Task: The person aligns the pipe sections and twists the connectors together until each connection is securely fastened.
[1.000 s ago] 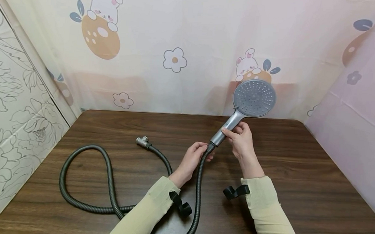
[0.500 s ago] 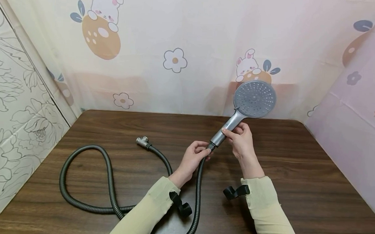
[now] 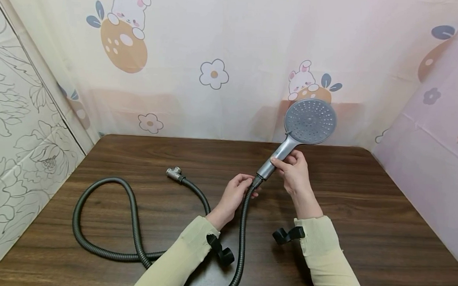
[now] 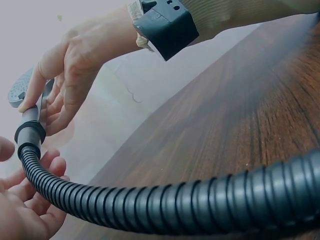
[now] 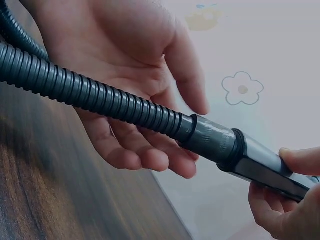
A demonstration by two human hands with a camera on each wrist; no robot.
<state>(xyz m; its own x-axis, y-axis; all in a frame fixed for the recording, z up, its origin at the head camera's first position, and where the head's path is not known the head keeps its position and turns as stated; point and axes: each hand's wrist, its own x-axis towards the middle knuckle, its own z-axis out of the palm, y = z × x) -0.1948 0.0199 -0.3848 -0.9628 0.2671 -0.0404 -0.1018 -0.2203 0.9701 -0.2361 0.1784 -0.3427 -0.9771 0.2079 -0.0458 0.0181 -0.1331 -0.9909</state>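
My right hand [image 3: 298, 176] grips the handle of a grey shower head [image 3: 310, 121], thumb in front and fingers behind. The head is tilted up to the right, its nozzle face towards me. A dark ribbed shower hose [image 3: 242, 234] runs from the handle's lower end down to the table. At that joint is a smooth hose nut [image 5: 214, 139]. My left hand [image 3: 231, 199] is beside and behind the nut, palm towards the hose. In the right wrist view its fingers are loosely bent behind the hose, and the thumb stands off the nut's side, not pinching it.
The hose lies in a loop [image 3: 78, 213] on the left of the brown wooden table [image 3: 365, 210] and ends in a metal fitting [image 3: 174, 173]. A printed curtain [image 3: 230, 113] hangs behind the table. Each wrist carries a black mount [image 3: 288, 235].
Half a second ago my left thumb lay across the hose nut; now it has drawn back from it. The right hand and shower head have stayed almost still.
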